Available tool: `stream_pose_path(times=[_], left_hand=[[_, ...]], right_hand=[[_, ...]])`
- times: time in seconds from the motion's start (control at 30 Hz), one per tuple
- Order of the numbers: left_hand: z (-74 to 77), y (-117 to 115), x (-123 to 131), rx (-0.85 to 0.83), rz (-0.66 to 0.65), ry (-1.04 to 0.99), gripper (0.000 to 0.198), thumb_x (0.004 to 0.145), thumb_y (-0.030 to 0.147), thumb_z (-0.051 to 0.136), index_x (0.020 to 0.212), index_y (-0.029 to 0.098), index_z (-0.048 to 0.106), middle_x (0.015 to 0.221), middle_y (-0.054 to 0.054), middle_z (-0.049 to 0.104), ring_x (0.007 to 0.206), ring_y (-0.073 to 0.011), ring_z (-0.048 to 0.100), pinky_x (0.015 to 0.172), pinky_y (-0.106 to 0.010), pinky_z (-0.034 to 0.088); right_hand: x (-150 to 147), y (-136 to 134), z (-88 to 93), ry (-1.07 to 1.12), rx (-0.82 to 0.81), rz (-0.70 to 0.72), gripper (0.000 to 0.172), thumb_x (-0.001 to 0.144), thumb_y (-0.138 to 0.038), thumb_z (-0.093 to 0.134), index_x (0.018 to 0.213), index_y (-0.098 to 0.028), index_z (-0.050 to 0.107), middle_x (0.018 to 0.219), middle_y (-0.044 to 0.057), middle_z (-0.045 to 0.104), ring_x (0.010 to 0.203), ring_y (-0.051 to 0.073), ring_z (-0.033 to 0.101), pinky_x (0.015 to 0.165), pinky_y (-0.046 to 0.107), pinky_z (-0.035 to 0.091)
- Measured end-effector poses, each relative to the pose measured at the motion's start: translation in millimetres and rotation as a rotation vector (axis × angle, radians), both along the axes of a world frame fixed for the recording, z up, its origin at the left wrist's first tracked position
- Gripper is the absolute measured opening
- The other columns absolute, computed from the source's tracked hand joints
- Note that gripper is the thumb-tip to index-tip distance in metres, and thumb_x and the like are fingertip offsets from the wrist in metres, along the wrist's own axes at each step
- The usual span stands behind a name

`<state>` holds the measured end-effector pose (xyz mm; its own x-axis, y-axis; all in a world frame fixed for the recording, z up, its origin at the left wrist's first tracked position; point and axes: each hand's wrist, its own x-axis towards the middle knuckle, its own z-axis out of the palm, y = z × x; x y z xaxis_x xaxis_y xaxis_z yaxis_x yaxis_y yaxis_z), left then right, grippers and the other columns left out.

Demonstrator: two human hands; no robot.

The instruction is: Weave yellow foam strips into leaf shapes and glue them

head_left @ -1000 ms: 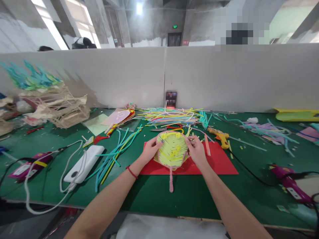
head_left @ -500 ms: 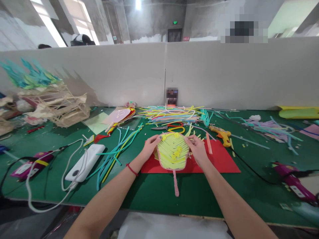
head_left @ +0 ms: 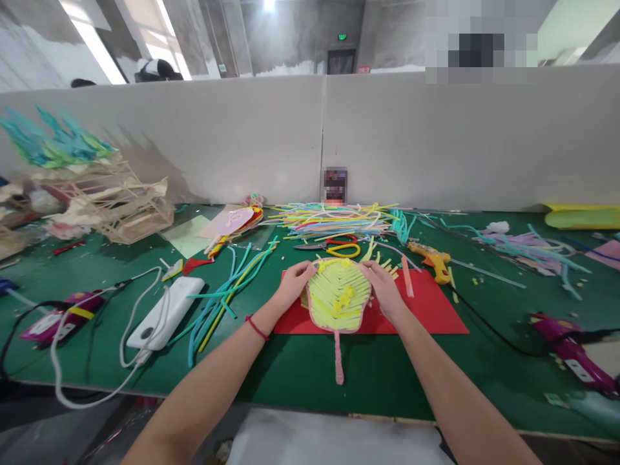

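A fan-shaped craft piece (head_left: 338,298) made of yellow pipe cleaners with a pink border and a pink handle (head_left: 338,357) lies on a red sheet (head_left: 426,310) on the green table. My left hand (head_left: 291,285) grips its left edge with curled fingers. At the fan's right edge, my right hand (head_left: 385,289) holds on with its fingers bent over the rim. A red string bracelet circles my left wrist.
A heap of coloured pipe cleaners (head_left: 334,223) and scissors (head_left: 322,244) lie behind the fan. A yellow glue gun (head_left: 431,259) sits to the right, a purple glue gun (head_left: 566,352) further right. A white power bank (head_left: 165,311) with cables lies left, beside teal pipe cleaners (head_left: 227,294). A wooden stick frame (head_left: 116,206) stands far left.
The fan has been lowered from a tilted-up position to lie flatter on the red sheet. Both hands kept their hold on its sides.
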<state>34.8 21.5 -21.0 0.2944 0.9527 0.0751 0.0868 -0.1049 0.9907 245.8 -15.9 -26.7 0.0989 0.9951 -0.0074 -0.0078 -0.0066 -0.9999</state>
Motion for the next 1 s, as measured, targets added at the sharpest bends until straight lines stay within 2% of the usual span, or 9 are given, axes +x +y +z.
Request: stream_pose_path(times=[0.07, 0.13, 0.23, 0.43, 0.53, 0.67, 1.0], left_hand=[[0.3, -2.2, 1.2, -0.030, -0.076, 0.023, 0.043, 0.074, 0.058, 0.060, 0.063, 0.016, 0.054, 0.061, 0.003, 0.048, 0.060, -0.0114, 0.044, 0.055, -0.023, 0.036], [0.5, -4.6, 3.1, -0.062, -0.164, 0.044, 0.044, 0.072, 0.058, 0.062, 0.065, 0.015, 0.059, 0.064, 0.002, 0.054, 0.062, -0.0127, 0.048, 0.057, -0.024, 0.038], [-0.6, -5.8, 5.0, -0.094, -0.257, 0.054, 0.044, 0.070, 0.057, 0.064, 0.071, 0.014, 0.065, 0.072, -0.002, 0.062, 0.069, -0.0158, 0.054, 0.062, -0.026, 0.042], [-3.3, 0.1, 0.1, -0.114, -0.345, 0.029, 0.046, 0.067, 0.054, 0.069, 0.089, 0.014, 0.070, 0.090, -0.006, 0.068, 0.084, -0.0198, 0.059, 0.074, -0.029, 0.045], [-3.5, 0.8, -1.3, -0.114, -0.364, 0.031, 0.044, 0.067, 0.051, 0.069, 0.091, 0.014, 0.069, 0.092, -0.006, 0.068, 0.086, -0.0197, 0.059, 0.078, -0.029, 0.045], [-4.2, -0.5, -0.3, -0.108, -0.361, 0.049, 0.042, 0.068, 0.048, 0.069, 0.091, 0.014, 0.068, 0.088, -0.004, 0.067, 0.080, -0.0174, 0.059, 0.073, -0.028, 0.046], [-2.4, -2.1, 2.4, -0.085, -0.342, 0.110, 0.039, 0.065, 0.050, 0.068, 0.077, 0.014, 0.062, 0.074, -0.002, 0.060, 0.070, -0.0156, 0.055, 0.065, -0.027, 0.045]], right_hand=[[-0.1, -0.2, 2.2, -0.029, 0.014, 0.044, 0.039, 0.070, -0.058, 0.063, 0.082, -0.021, 0.060, 0.067, 0.000, 0.065, 0.064, 0.018, 0.061, 0.054, 0.028, 0.046], [-1.2, -1.4, 4.5, -0.062, 0.013, 0.114, 0.036, 0.066, -0.055, 0.067, 0.076, -0.020, 0.063, 0.074, 0.001, 0.066, 0.072, 0.019, 0.061, 0.062, 0.029, 0.046], [-3.1, -3.5, 5.4, -0.100, 0.006, 0.181, 0.034, 0.064, -0.051, 0.071, 0.074, -0.020, 0.063, 0.069, 0.000, 0.063, 0.068, 0.018, 0.058, 0.062, 0.029, 0.045], [-1.9, -3.3, 1.3, -0.147, 0.028, 0.172, 0.034, 0.069, -0.053, 0.066, 0.078, -0.021, 0.061, 0.069, 0.000, 0.061, 0.067, 0.017, 0.056, 0.061, 0.030, 0.044], [-1.4, -3.4, 1.5, -0.165, 0.039, 0.179, 0.033, 0.070, -0.052, 0.066, 0.079, -0.021, 0.061, 0.072, 0.001, 0.062, 0.069, 0.018, 0.058, 0.062, 0.030, 0.045], [-2.3, -3.7, 2.3, -0.183, 0.056, 0.180, 0.032, 0.070, -0.052, 0.065, 0.078, -0.021, 0.060, 0.073, 0.001, 0.063, 0.070, 0.018, 0.058, 0.063, 0.031, 0.045], [-2.8, -4.6, 3.4, -0.237, 0.093, 0.185, 0.029, 0.073, -0.049, 0.063, 0.078, -0.021, 0.060, 0.075, 0.002, 0.063, 0.072, 0.019, 0.059, 0.064, 0.031, 0.045]])
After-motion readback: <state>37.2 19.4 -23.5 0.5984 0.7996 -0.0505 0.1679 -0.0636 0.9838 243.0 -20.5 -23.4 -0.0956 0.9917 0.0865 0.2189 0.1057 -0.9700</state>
